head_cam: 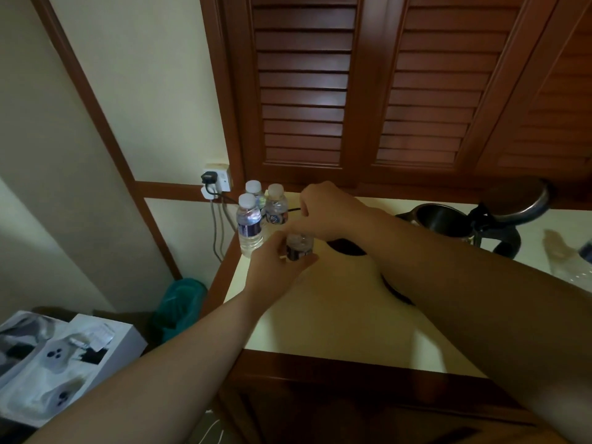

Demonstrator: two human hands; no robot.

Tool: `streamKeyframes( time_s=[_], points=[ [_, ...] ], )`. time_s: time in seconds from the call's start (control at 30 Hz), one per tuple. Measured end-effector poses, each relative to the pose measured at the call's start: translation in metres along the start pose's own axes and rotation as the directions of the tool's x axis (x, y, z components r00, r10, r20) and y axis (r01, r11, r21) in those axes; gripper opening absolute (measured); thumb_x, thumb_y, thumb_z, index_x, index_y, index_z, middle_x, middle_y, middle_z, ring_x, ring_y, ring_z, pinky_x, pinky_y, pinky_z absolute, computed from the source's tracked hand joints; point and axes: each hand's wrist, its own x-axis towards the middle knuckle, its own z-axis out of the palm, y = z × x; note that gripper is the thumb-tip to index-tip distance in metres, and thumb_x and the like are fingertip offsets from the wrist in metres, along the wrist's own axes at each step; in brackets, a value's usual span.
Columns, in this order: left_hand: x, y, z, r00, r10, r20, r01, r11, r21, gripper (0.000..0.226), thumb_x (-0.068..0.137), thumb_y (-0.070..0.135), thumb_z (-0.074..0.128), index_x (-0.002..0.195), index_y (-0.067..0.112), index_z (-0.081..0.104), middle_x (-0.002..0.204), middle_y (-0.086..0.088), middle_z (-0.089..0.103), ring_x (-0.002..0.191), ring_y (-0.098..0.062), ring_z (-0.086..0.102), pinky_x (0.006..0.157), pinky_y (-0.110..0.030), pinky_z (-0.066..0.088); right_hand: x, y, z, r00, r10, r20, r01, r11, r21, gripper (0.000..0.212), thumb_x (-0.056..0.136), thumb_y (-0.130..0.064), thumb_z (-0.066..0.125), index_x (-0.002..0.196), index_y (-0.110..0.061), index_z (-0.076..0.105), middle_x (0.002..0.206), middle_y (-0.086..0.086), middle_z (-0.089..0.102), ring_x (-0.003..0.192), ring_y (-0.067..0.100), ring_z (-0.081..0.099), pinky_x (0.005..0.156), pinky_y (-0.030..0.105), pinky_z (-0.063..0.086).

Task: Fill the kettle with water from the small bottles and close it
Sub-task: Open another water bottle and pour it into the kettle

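Note:
My left hand (pixel 278 261) grips the body of a small clear water bottle (pixel 299 246) with a dark label, standing on the cream counter (pixel 336 315). My right hand (pixel 323 209) covers its top, fingers closed around the cap, which is hidden. Three more capped small bottles stand behind at the counter's left corner: one in front (pixel 249 224), one at the back (pixel 254 189) and one beside it (pixel 276 203). The black kettle (pixel 448 219) stands at the right with its lid (pixel 515 195) tipped open.
An empty clear bottle (pixel 570 267) lies at the counter's right edge. A wall socket with plugs (pixel 217 181) and cables sits left of the bottles. Louvred wooden doors (pixel 304 91) rise behind. A teal bin (pixel 179 309) and white boxes (pixel 57 360) lie at lower left.

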Motion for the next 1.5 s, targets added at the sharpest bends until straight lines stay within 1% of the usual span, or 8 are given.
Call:
streamKeyframes(
  time_s=[0.4,0.6,0.8,0.93,1.03,1.13,1.23,1.5],
  points=[
    [0.001,-0.005,-0.001,0.946,-0.044,0.321,0.046,0.999,0.001,0.032,0.077,0.033,0.089,0.103,0.033,0.072,0.096,0.014,0.077,0.088,-0.002,0.072,0.083,-0.03,0.06,-0.005,0.015,-0.023,0.963,-0.167,0.213,0.212,0.954,-0.212,0.05,0.098,-0.049,0.067,0.075,-0.007,0.055,0.069,0.011,0.043,0.057,0.02,0.035,0.051,0.029,0.028],
    [0.006,-0.009,-0.005,0.907,-0.04,0.419,0.054,0.998,-0.021,0.034,0.077,0.032,0.089,0.107,0.037,0.074,0.103,0.014,0.077,0.096,-0.004,0.073,0.092,-0.037,0.06,0.0,0.023,-0.032,0.935,-0.203,0.29,0.248,0.96,-0.129,0.032,0.094,-0.041,0.075,0.087,-0.01,0.069,0.067,0.0,0.071,0.058,0.009,0.069,0.058,0.026,0.051],
    [0.008,-0.01,-0.005,0.9,-0.05,0.432,0.063,0.998,-0.015,0.035,0.077,0.03,0.089,0.108,0.037,0.073,0.102,0.016,0.077,0.093,0.001,0.072,0.083,-0.023,0.054,0.007,0.018,-0.043,0.903,-0.21,0.375,0.285,0.946,-0.156,0.035,0.091,-0.043,0.078,0.121,-0.026,0.073,0.107,-0.01,0.07,0.081,0.009,0.073,0.076,0.031,0.06],
    [0.006,-0.01,-0.006,0.895,-0.061,0.442,0.075,0.997,-0.013,0.038,0.078,0.03,0.089,0.112,0.036,0.072,0.104,0.018,0.077,0.095,0.005,0.07,0.082,-0.016,0.051,0.007,0.011,-0.034,0.95,-0.135,0.281,0.21,0.943,-0.259,0.066,0.092,-0.065,0.066,0.093,0.001,0.075,0.068,0.005,0.073,0.05,0.014,0.061,0.045,0.015,0.043],
    [0.006,-0.012,-0.005,0.894,-0.059,0.444,0.073,0.997,-0.015,0.038,0.078,0.031,0.089,0.111,0.037,0.073,0.105,0.019,0.076,0.096,0.004,0.07,0.085,-0.02,0.053,0.004,0.008,-0.029,0.945,-0.152,0.289,0.237,0.927,-0.29,0.053,0.098,-0.05,0.067,0.081,-0.001,0.074,0.059,0.004,0.07,0.048,0.012,0.056,0.046,0.016,0.042],
    [0.006,-0.012,-0.005,0.896,-0.067,0.438,0.077,0.997,-0.005,0.033,0.078,0.033,0.088,0.107,0.037,0.073,0.103,0.018,0.077,0.095,0.002,0.071,0.088,-0.026,0.055,-0.002,0.002,-0.038,0.921,-0.227,0.318,0.311,0.917,-0.248,0.021,0.095,-0.034,0.071,0.102,-0.016,0.079,0.08,-0.004,0.074,0.072,0.01,0.068,0.063,0.028,0.054],
    [0.005,-0.011,-0.005,0.895,-0.057,0.442,0.06,0.998,0.007,0.032,0.08,0.034,0.087,0.107,0.039,0.072,0.101,0.02,0.076,0.094,0.004,0.07,0.085,-0.022,0.052,-0.008,-0.001,-0.047,0.919,-0.287,0.271,0.355,0.9,-0.253,0.027,0.093,-0.026,0.071,0.118,-0.022,0.077,0.099,-0.005,0.066,0.088,0.01,0.061,0.074,0.027,0.052],
    [0.001,-0.018,0.0,0.912,-0.039,0.407,0.043,0.999,0.001,0.043,0.077,0.036,0.088,0.116,0.04,0.07,0.105,0.018,0.076,0.097,0.003,0.071,0.088,-0.025,0.053,-0.053,0.063,0.01,0.995,0.08,0.055,-0.077,0.995,-0.066,0.024,0.086,-0.03,0.081,0.103,-0.017,0.07,0.098,0.001,0.07,0.084,0.017,0.066,0.077,0.042,0.06]
  ],
)
